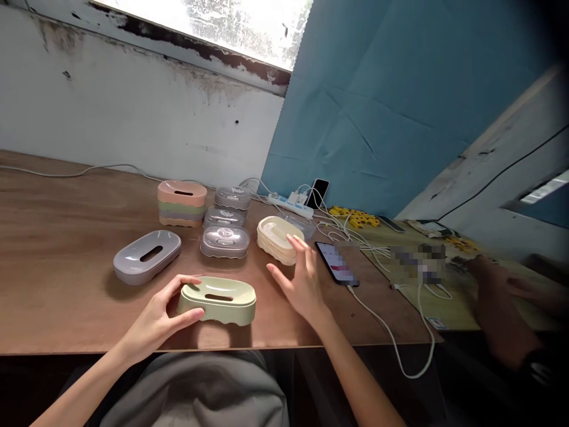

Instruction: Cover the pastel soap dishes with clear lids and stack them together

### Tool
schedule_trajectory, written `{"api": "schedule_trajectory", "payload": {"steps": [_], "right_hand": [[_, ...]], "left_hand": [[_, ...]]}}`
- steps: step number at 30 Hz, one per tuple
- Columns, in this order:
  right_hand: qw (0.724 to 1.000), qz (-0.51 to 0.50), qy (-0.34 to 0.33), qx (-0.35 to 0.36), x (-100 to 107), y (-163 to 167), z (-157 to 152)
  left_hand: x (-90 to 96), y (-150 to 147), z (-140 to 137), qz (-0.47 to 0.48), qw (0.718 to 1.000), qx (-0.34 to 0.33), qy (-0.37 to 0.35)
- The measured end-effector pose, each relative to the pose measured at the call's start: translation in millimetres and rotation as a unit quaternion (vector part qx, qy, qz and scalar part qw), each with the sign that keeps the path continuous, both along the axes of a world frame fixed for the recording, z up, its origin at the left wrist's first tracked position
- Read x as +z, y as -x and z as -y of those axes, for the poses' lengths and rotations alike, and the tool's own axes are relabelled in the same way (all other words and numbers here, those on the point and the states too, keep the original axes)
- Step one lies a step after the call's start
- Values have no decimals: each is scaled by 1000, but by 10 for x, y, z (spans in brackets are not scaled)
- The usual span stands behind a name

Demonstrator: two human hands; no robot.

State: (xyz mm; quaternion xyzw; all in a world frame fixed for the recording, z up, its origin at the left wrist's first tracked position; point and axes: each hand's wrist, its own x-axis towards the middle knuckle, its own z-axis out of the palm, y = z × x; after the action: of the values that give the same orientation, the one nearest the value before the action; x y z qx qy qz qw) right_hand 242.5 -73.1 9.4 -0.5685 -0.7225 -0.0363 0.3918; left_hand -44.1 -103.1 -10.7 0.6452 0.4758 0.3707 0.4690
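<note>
My left hand (162,314) grips the left end of a pale green soap dish (231,311), thumb in front and fingers over its top. The dish has a slot in its top and a wavy lower edge, and it is close to the table's front edge. Fingers apart, my right hand (302,284) is beside a stack of cream trays (274,228); its fingertips overlap the stack's right side, and I cannot tell whether they touch. Left of the green dish lies a lilac slotted piece (165,242).
Clear grey lids (225,242) stand in several piles behind, near a pink, green and lilac stack (182,204). To the right are a phone (333,261) with a cable, a power strip (288,204), and another person's hand (498,284).
</note>
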Motion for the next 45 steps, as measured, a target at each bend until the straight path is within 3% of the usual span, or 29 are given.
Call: {"api": "schedule_trajectory", "payload": {"steps": [5, 10, 15, 19, 21, 24, 28, 31, 36, 45], "right_hand": [[991, 100, 13, -93, 62, -314, -395], [990, 90, 20, -110, 5, -403, -545], [992, 33, -76, -98, 59, -368, -547], [986, -39, -143, -72, 121, -292, -321], [988, -100, -112, -28, 92, -242, -110], [981, -178, 9, 79, -36, -157, 230], [930, -253, 177, 200, -218, -17, 489], [888, -266, 259, 271, -269, 102, 501], [883, -254, 276, 280, -282, 242, 450], [887, -232, 298, 267, -312, 304, 482]], "left_hand": [[-34, 13, 9, 79, 994, 67, 20], [-125, 91, -59, 137, 989, 56, 31], [-204, 107, -82, 179, 982, 48, 48], [-242, 108, -98, 203, 975, 83, 24], [-235, 102, -110, 212, 972, 99, 25], [-211, 86, -124, 217, 967, 133, 27], [-197, 81, -115, 170, 974, 148, 16], [-169, 90, -89, 129, 987, 94, 14], [-101, 87, -45, 67, 997, -48, -11], [-69, 23, 16, 24, 996, -79, -35]]}}
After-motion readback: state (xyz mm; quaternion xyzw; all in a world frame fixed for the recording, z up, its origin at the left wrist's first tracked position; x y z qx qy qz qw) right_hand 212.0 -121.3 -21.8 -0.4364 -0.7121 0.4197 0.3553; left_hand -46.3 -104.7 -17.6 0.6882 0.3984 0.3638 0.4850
